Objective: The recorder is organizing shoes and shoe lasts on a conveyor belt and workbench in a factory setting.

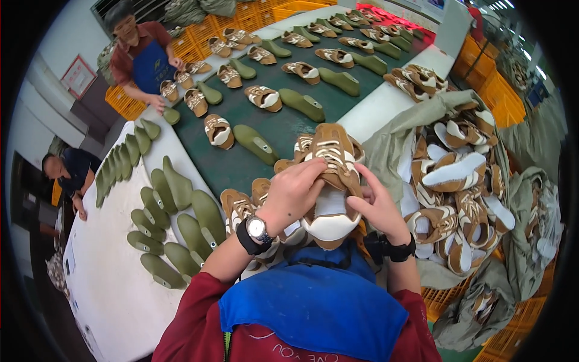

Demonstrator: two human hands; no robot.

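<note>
1. Farthest left of the hands, a co-worker in a dark shirt (78, 172) is at the edge of the white table (96, 271).
2. Nearer, on that table and left of the left hand, olive-green shoe lasts (178, 184) lie in loose groups, with a neat row beyond them; none of these has a shoe beside it.
3. Ahead and to the left, across the conveyor, a second co-worker in a blue apron (154, 69) has one hand by a last.
4. Straight ahead of the hands, the dark green conveyor belt (289, 127) carries brown-and-cream sneakers (263, 96), many set next to a last; that pairing looks done there.
5. Just beside the left wrist, more sneakers (236, 205) are bunched together, seemingly waiting.
6. The left hand (291, 196), below a silver wristwatch (256, 228), has its fingers drawn in narrow at the laces and tongue.
7. Between both hands is the laced sneaker upper (332, 142), toe pointing away, white heel toward the wearer. No last shows in its opening, so its handling seems unfinished.
8. The right hand (381, 202) holds its collar, thumb and fingers slightly spread.
9. Right of the right hand, an olive cloth sack (395, 123) brims with similar sneakers, so plenty appears left; orange crates (506, 96) stand beyond.
</note>
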